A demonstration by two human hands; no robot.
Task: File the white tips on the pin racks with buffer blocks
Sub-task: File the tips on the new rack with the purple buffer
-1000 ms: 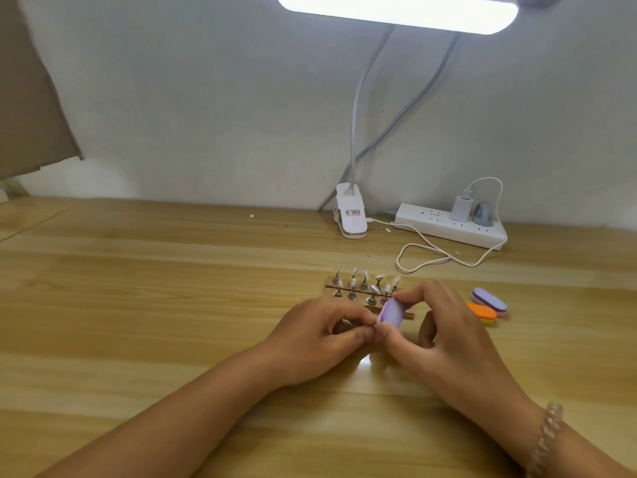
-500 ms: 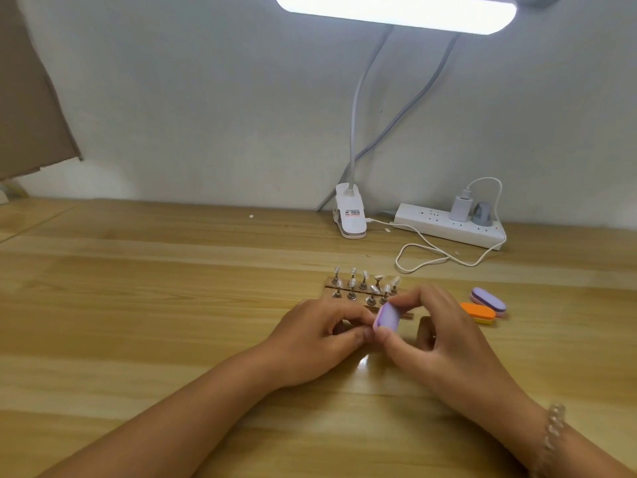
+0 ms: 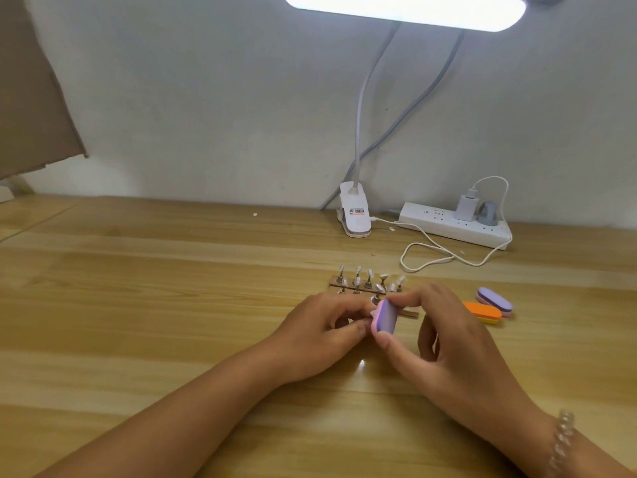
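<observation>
Pale wooden planking is forming the table (image 3: 138, 305) across the lower frame, and a grey-white wall (image 3: 206, 98) is rising behind it. A lit white bar lamp (image 3: 403, 8) is glowing at the top edge, and its white clip base (image 3: 355, 215) is sitting at the table's far edge, right of centre. A white power strip (image 3: 448, 229) is lying just right of the clip base, with a looped white cable (image 3: 431, 260) trailing in front of it. A brown cardboard sheet (image 3: 31, 98) is covering the upper left corner. At centre frame, the rear brown pin rack (image 3: 365, 282) is standing with its metal pins upright and is carrying the white tips (image 3: 358, 270). The front pin rack (image 3: 410, 312) is lying just below it, mostly covered by the hands. The right hand (image 3: 458, 346) is pinching a purple-and-pink oval buffer block (image 3: 386, 317) between thumb and forefinger, holding it on edge over the front pin rack. The left hand (image 3: 320, 336) is resting on the table with its fingers curled, and its thumb and forefinger are meeting at the block's left edge; what they are pinching cannot be told. An orange oval buffer block (image 3: 482, 312) and a lilac oval buffer block (image 3: 494, 300) are lying side by side, touching, right of the hands. A clear beaded bracelet (image 3: 562, 439) is circling the right wrist at lower right.
</observation>
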